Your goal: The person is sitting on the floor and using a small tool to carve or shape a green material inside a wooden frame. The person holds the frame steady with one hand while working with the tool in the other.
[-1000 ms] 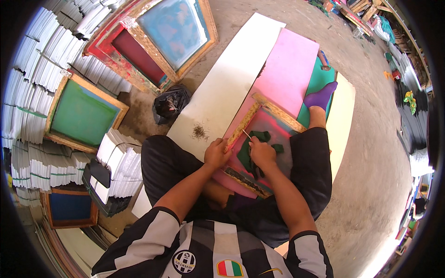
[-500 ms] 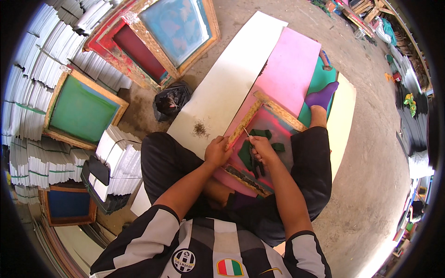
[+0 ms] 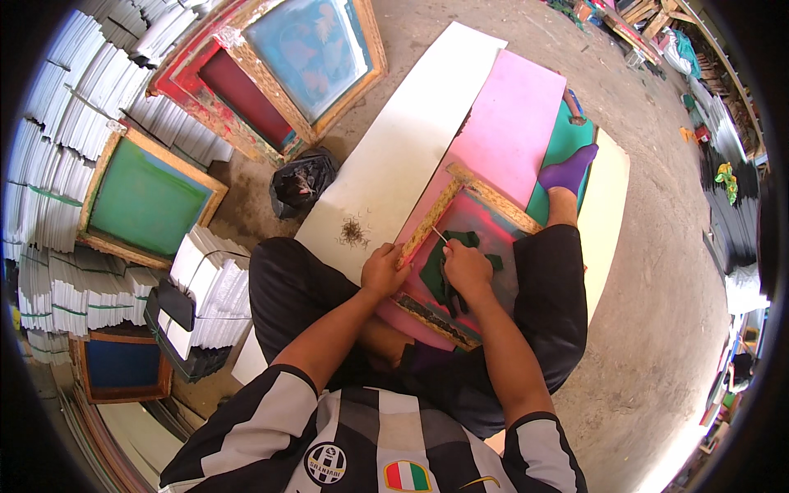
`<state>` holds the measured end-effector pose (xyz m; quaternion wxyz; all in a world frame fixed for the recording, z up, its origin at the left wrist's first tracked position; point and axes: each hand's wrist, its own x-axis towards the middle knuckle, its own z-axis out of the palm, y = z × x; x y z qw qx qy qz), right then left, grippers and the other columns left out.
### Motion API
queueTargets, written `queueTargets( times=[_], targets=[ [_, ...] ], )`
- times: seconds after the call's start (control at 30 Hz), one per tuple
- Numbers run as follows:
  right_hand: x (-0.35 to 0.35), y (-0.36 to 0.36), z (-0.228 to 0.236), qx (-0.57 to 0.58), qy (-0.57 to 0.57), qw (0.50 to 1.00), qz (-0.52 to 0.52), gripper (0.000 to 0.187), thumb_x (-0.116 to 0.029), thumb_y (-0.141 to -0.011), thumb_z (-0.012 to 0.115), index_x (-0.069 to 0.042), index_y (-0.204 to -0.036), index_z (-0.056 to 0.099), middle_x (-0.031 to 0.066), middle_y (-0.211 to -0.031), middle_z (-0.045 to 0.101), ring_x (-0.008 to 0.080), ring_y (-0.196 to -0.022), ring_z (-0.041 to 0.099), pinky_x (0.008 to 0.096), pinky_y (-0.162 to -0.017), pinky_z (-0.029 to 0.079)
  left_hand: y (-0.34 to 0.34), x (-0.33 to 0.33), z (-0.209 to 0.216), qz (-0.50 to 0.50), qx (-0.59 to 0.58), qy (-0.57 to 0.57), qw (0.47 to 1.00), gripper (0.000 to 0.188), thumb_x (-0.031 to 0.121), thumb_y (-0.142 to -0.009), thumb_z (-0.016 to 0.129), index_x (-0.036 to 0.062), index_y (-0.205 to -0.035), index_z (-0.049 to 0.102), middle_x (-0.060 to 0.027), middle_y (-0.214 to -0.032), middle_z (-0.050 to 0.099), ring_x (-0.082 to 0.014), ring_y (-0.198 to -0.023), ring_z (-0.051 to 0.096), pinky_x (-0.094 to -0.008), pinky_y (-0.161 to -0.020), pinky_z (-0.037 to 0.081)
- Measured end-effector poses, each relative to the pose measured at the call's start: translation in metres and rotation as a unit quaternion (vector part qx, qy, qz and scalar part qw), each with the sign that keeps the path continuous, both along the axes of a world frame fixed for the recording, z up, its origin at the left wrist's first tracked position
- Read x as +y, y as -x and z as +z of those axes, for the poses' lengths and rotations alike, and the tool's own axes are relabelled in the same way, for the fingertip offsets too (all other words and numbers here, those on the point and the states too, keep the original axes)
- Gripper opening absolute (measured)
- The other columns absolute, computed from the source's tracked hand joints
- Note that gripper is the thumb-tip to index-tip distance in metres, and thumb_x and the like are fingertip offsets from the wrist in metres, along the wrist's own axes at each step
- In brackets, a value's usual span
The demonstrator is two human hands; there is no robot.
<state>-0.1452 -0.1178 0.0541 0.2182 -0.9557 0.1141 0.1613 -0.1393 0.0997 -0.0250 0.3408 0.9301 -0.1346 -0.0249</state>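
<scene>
Across my lap lies a wooden screen-printing frame (image 3: 494,198) with pink-stained mesh. My left hand (image 3: 385,269) is closed round its left bar near the lower corner. My right hand (image 3: 468,267), over the mesh, grips a thin-shafted screwdriver (image 3: 440,235); the tip meets the inner side of that bar. Black plier-like handles (image 3: 451,301) stick out below the same hand, their upper part hidden by it. A dark green cloth (image 3: 432,271) rests on the mesh, partly under the hand. Left of the frame, a small heap of bent staples (image 3: 353,232) sits on a white board (image 3: 403,135).
Pink (image 3: 514,123) and green boards lie beyond the frame, with a hammer (image 3: 575,111) on the green one. A black plastic bag (image 3: 302,181) stands left of the white board. More framed screens (image 3: 148,197) lean against stacked white sheets (image 3: 62,156) at left.
My right hand has turned over slightly, so its back shows more and the black handles show less. The screwdriver's tip stays by the left bar. My left hand keeps its hold.
</scene>
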Motion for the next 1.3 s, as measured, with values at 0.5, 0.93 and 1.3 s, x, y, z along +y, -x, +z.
queueTargets(
  times=[0.5,0.93,1.3],
  targets=[
    [0.009,-0.002,0.008,0.010,0.032,0.999,0.007,0.029,-0.031,-0.106,0.051,-0.011,-0.115,0.068,0.0207,-0.093,0.076,0.0427,-0.089,0.074,0.0571,-0.078,0.057,0.000,0.001,-0.002,-0.007,-0.008,0.017,1.000,0.053,0.029,-0.083,0.077,0.0073,-0.131,0.068,-0.0124,-0.112,0.067,-0.0346,-0.103,0.067,-0.0446,-0.088,0.056],
    [-0.013,-0.005,-0.051,-0.058,-0.099,0.993,0.032,0.033,-0.031,-0.106,0.053,-0.010,-0.129,0.063,0.0246,-0.091,0.075,0.0453,-0.084,0.073,0.0567,-0.076,0.059,0.001,-0.003,-0.001,-0.004,-0.031,0.006,0.999,0.051,0.028,-0.083,0.077,0.0067,-0.129,0.069,-0.0118,-0.109,0.067,-0.0353,-0.101,0.067,-0.0458,-0.086,0.056],
    [-0.014,0.007,-0.054,-0.060,-0.129,0.990,-0.005,0.032,-0.030,-0.106,0.055,-0.006,-0.124,0.066,0.0261,-0.094,0.073,0.0482,-0.092,0.071,0.0558,-0.079,0.055,0.001,-0.004,0.003,-0.009,-0.029,0.014,0.999,0.050,0.027,-0.083,0.076,0.0072,-0.129,0.068,-0.0118,-0.110,0.067,-0.0350,-0.102,0.067,-0.0456,-0.086,0.056]
  ],
)
